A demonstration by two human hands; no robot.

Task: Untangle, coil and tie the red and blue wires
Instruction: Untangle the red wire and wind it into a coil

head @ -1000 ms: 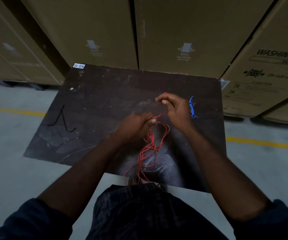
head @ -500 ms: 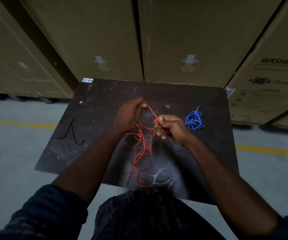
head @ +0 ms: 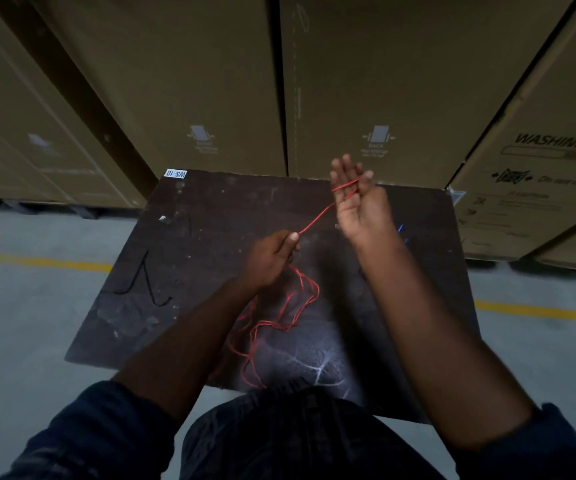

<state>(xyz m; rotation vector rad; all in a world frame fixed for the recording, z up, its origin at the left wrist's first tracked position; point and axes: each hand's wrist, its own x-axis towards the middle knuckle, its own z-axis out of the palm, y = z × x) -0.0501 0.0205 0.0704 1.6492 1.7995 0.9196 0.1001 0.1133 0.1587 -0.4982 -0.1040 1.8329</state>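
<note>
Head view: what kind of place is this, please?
Probably a warehouse or appliance storeroom: tall cardboard cartons stand behind the dark worktable, one printed WASHING, and a yellow line crosses the concrete floor.

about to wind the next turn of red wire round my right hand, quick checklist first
1. Left hand pinches the red wire: ok.
2. Wire looped round the right hand's straight fingers: ok.
3. Stretch between hands taut: ok.
4. Slack on the table free of tangles: not ok, loops cross.
5. Blue wire clear of the red: cannot tell, mostly hidden behind the right forearm.
</note>
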